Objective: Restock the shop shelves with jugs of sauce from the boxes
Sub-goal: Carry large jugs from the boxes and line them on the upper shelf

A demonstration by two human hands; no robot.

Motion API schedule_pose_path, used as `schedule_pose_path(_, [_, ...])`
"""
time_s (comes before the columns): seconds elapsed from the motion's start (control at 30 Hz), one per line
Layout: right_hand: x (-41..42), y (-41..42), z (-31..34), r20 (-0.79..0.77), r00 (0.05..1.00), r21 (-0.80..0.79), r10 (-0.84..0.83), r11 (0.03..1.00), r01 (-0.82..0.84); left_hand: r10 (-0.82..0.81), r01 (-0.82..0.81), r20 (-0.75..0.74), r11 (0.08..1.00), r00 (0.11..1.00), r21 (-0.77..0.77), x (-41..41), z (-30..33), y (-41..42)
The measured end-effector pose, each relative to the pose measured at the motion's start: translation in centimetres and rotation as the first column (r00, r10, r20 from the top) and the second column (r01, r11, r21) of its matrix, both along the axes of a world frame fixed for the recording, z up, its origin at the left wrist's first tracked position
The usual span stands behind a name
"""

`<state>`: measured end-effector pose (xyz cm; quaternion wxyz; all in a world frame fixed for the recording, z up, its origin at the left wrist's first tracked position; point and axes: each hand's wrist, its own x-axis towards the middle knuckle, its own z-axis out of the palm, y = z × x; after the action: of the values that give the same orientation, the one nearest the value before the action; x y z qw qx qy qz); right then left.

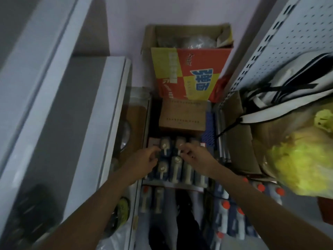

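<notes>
Jugs (175, 159) packed upright in open box (173, 184), below brown carton (182, 117). Likely heavy, rigid, slick; lift by top handle. Left hand (144, 160), right hand (195, 157) curl at handles; grip unclear.

The left hand (146, 159) covered part of one jug (164, 145), so its grip was unclear. The yellow bag (302, 165) was cut by the right edge. The box (189, 42) contents were blurred.
</notes>
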<state>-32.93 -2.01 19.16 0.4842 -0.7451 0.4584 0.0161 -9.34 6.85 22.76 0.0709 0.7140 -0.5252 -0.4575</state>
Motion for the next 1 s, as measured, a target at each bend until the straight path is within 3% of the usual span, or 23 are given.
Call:
schedule_pose_path(0.13, [1.9,-2.1,-8.7,-0.013,0.998,0.068,-0.06,0.996,0.061,0.062,-0.061,-0.002,0.997,0.998,0.046,2.7,-8.6,-3.7])
schedule_pose_path(0.27, [4.6,-2.4,-18.1,-0.036,0.982,0.119,-0.187,0.974,0.19,0.044,-0.043,-0.005,0.995,0.999,0.091,4.7,-18.2,-7.3])
schedule_pose_path(0.5, [8.9,-1.4,-30.9,-0.093,0.972,0.098,-0.218,0.969,0.227,-0.042,0.047,-0.052,0.994,0.998,0.099,6.6,-32.5,-10.6])
schedule_pose_path(0.7, [11.0,-1.2,-32.5,-0.298,0.941,-0.192,-0.162,0.976,0.108,-0.272,0.278,-0.084,0.958,0.959,0.075,8.7,-38.2,-13.5])
schedule_pose_path(0.77, [11.7,-1.5,-32.5,-0.357,0.919,-0.201,-0.166,0.975,0.099,-0.396,0.403,-0.104,0.913,0.912,0.062,8.6,-39.4,-15.3])
schedule_pose_path(0.87, [13.0,-1.6,-33.0,-0.429,0.893,-0.22,-0.137,0.974,0.044,-0.609,0.606,0.014,0.792,0.793,0.071,7.9,-40.8,-16.7])
schedule_pose_path(1.0, [13.4,-1.8,-35.1,-0.322,0.938,-0.215,-0.124,0.975,0.055,-0.541,0.543,0.065,0.84,0.839,-0.018,8.4,-41.0,-15.5])
